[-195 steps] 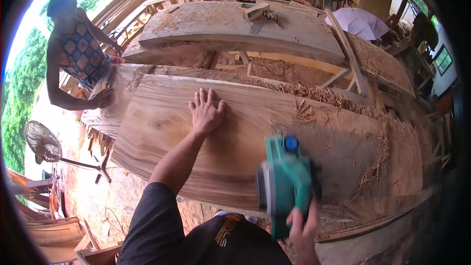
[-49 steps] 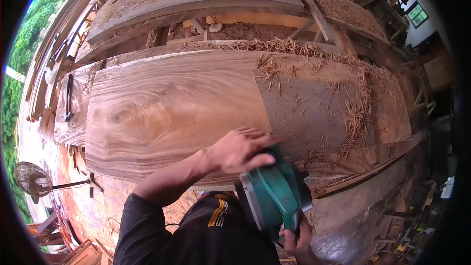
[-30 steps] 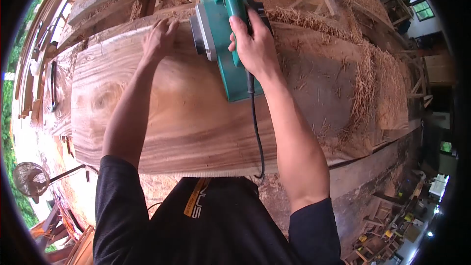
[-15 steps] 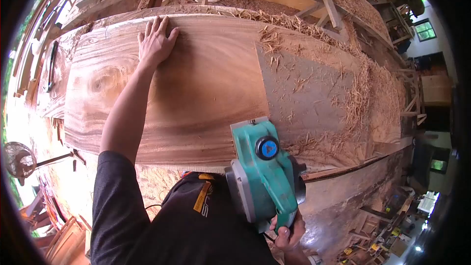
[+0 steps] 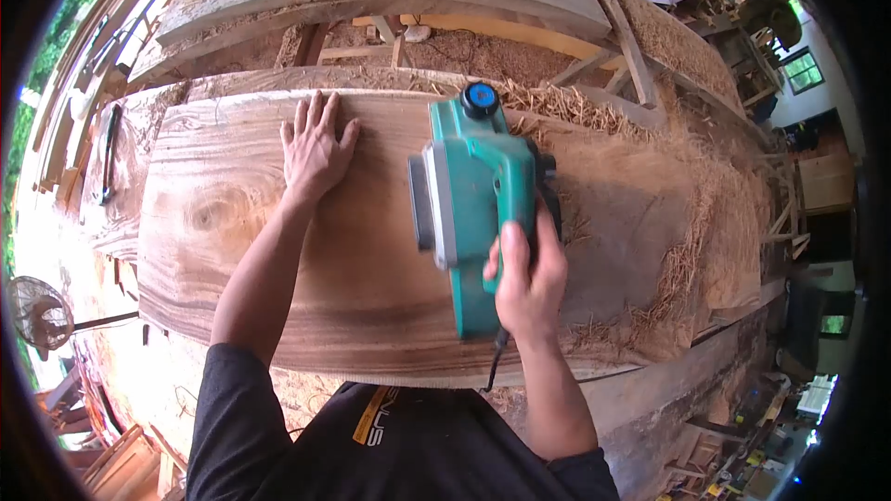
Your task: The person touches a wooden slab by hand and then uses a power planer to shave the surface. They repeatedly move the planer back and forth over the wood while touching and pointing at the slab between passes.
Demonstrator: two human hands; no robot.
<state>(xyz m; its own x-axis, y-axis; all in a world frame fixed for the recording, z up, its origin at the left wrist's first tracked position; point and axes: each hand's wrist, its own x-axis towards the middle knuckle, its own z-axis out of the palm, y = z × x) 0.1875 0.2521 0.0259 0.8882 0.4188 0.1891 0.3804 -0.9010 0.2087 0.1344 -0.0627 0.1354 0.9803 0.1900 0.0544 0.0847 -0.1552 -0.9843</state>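
A wide wooden board (image 5: 232, 269) with swirling brown grain and a knot lies across the bench before me. My left hand (image 5: 318, 150) rests flat near its far edge, fingers stretched out. In my right hand (image 5: 531, 283) is the rear handle of a green electric hand planer (image 5: 478, 176), with a blue-capped front knob. The planer sits over the board's right part, its nose near the far edge. A black cord (image 5: 497, 357) hangs from its back. Whether its sole touches the wood cannot be made out.
Curly wood shavings (image 5: 682, 269) lie to the right and along the far edge. Behind stands another thick slab (image 5: 371, 0) with sawdust on it. A dark bar-like tool (image 5: 109, 153) lies at the left, and a round fan (image 5: 39, 315) stands at lower left.
The planer in my right hand has moved from the near edge away from me to the board's far side. My left hand stays flat at the far edge; the view has tilted.
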